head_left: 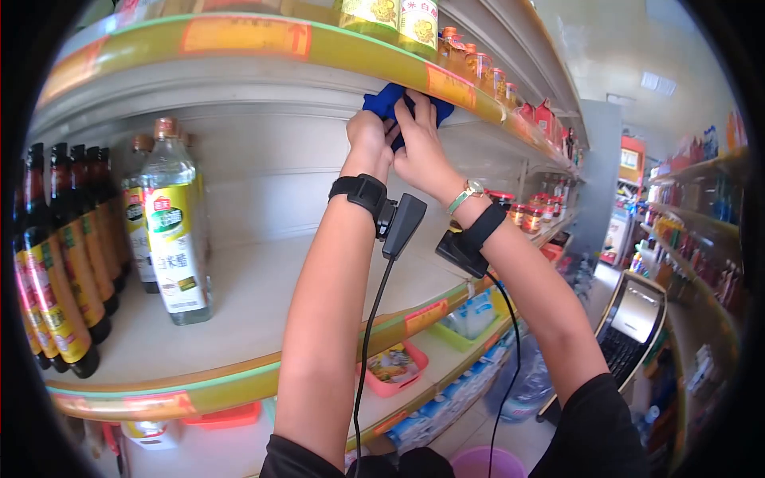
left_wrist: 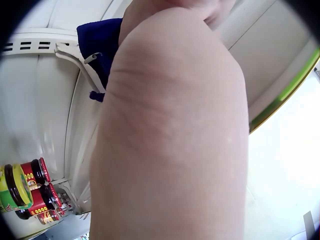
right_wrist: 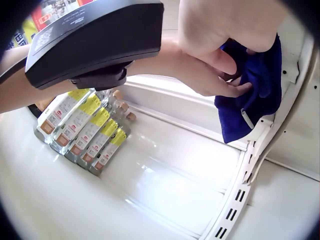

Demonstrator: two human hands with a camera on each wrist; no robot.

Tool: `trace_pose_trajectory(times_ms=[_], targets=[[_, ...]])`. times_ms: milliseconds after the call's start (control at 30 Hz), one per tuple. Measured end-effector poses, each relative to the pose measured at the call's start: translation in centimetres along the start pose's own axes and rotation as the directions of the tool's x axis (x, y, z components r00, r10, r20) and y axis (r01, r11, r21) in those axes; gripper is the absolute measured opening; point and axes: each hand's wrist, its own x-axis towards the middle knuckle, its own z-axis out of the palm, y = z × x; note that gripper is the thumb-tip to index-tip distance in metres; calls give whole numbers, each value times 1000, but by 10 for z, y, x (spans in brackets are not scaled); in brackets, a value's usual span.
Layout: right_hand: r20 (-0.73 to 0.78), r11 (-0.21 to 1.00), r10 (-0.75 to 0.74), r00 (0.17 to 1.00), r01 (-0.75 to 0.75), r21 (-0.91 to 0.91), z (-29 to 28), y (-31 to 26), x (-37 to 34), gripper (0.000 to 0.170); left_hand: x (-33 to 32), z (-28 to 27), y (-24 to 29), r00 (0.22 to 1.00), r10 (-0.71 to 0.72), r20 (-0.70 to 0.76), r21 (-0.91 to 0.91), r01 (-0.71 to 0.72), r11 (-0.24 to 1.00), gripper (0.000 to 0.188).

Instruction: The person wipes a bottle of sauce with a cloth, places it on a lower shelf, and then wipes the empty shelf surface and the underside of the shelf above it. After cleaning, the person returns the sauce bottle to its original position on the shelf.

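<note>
A dark blue cloth (head_left: 383, 102) is bunched up against the underside of the upper shelf, by the slotted metal upright (right_wrist: 235, 205) and its bracket. My left hand (head_left: 369, 135) grips it, fingers (right_wrist: 242, 90) bent into the folds in the right wrist view. Close beside it my right hand (head_left: 422, 151) holds the same cloth, its fingers bent over the front. Part of the cloth hangs down past both hands in the right wrist view. In the left wrist view my forearm hides most of the cloth.
Clear vinegar bottles (head_left: 177, 239) and dark sauce bottles (head_left: 60, 279) stand at the left of this shelf. Red-lidded jars (head_left: 530, 217) are farther along to the right. More bottles (head_left: 398, 22) stand on the shelf above, behind its front edge (head_left: 351, 54). Cables hang from both wrist cameras.
</note>
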Motion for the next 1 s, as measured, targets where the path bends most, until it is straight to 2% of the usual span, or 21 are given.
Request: trace_pose_trajectory(times_ms=[133, 267, 333, 367, 467, 533, 567, 633, 733, 767, 800, 833, 867, 933, 1000], targets=[[44, 996, -57, 997, 59, -63, -2, -23, 11, 61, -15, -8, 30, 998, 49, 38, 19, -49, 999, 22], [60, 995, -83, 995, 86, -57, 0, -48, 20, 59, -17, -21, 56, 999, 50, 5, 45, -50, 998, 25], [65, 992, -111, 992, 114, -59, 6, -63, 26, 60, -13, -36, 71, 997, 80, 18, 69, -81, 994, 19], [25, 974, -160, 987, 162, -160, 10, -70, 29, 52, -27, -35, 83, 994, 91, 52, 96, -96, 991, 19], [-6, 975, -174, 985, 172, -138, 19, -94, 39, 48, -45, -41, 114, 987, 76, 143, 84, -88, 993, 24], [-72, 976, -183, 981, 172, -136, 28, -109, 44, 44, -48, -46, 123, 986, 88, 143, 77, -100, 992, 25], [-91, 981, -185, 978, 179, -68, 34, -114, 47, 51, -49, -49, 128, 984, 105, 142, 64, -115, 991, 25], [-131, 979, -204, 970, 202, -35, 36, -120, 50, 47, -50, -52, 134, 980, 142, 141, 34, -148, 988, 26], [-162, 975, -222, 962, 220, -28, 27, -103, 46, 45, -50, -54, 139, 971, 198, 134, -24, -197, 980, 27], [-123, 969, -243, 962, 246, 12, 23, -94, 45, 46, -49, -47, 135, 970, 199, 140, -15, -199, 980, 27], [-87, 961, -266, 960, 272, 57, 20, -86, 45, 47, -49, -41, 130, 964, 260, 49, 32, -261, 965, 30], [-110, 961, -272, 956, 275, 17, 19, -80, 43, 48, -49, -36, 125, 945, 324, -42, 87, -320, 943, 32], [-124, 961, -269, 955, 274, 26, 20, -75, 42, 48, -48, -30, 119, 942, 332, -40, 101, -327, 940, 32], [-143, 941, -338, 930, 333, -53, 23, -64, 40, 46, -46, -19, 105, 875, 482, 45, 18, -483, 876, 38], [-189, 941, -338, 922, 335, -48, 25, -52, 36, 46, -45, -12, 93, 858, 508, 75, 61, -513, 856, 42]])
